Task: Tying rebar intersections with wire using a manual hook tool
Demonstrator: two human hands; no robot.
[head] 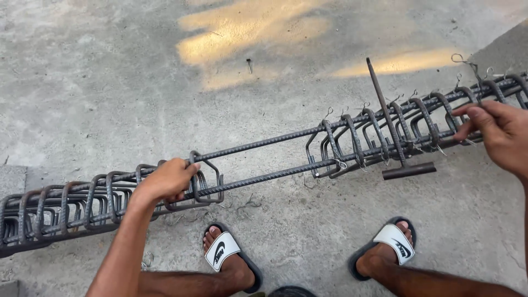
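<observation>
A long rebar cage (264, 159) lies across the concrete floor, with bent steel stirrups bunched at the left and spread along the right. My left hand (165, 181) grips a stirrup (206, 179) at the end of the left bunch. My right hand (498, 135) pinches a stirrup or tie wire near the right end of the cage. A T-shaped steel tying hook (393, 129) leans on the bars between my hands, handle down.
My feet in white-strapped sandals (223, 253) (393, 239) stand just in front of the cage. Loose wire ties (245, 206) lie on the concrete floor (110, 82) under the bars. A nail (249, 65) lies farther back.
</observation>
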